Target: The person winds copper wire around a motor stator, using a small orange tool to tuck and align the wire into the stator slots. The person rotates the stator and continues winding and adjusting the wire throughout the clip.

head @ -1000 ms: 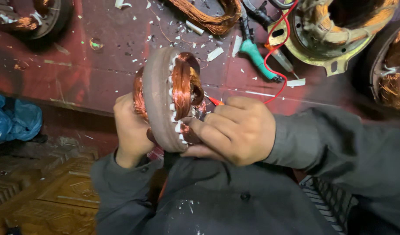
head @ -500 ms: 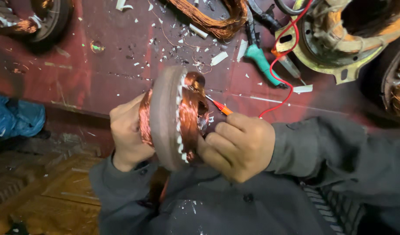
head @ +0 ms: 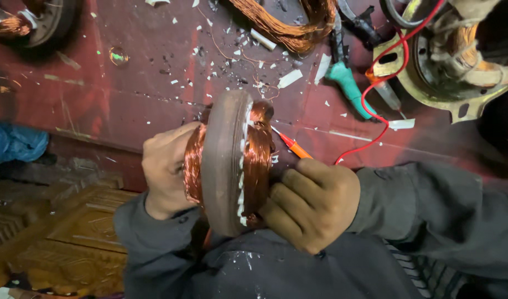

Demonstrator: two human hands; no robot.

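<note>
A motor stator (head: 227, 160), a grey-brown ring of stacked metal with copper wire windings (head: 258, 158) bulging from both faces, is held upright on edge in the near middle of the view, above the person's lap and just off the near edge of a red workbench (head: 127, 105). White insulating strips show along its rim slots. The left hand (head: 166, 171) curls closed around the windings on the stator's left face, fingers wrapped over the copper. The right hand (head: 312, 205) is closed against the right face, fingers pressed into the coil; an orange tool tip (head: 291, 147) sticks out just above it, though whether that hand grips it cannot be told.

Beyond the stator the bench is crowded: white scraps scattered across the middle, a loose hank of copper wire (head: 287, 25) at the far edge, green-handled pliers (head: 348, 86) to the right, and a red wire (head: 384, 94) looping toward a motor housing (head: 447, 72) at far right. Another wound stator (head: 30, 22) sits at far left. Bare benchtop lies left of the held stator.
</note>
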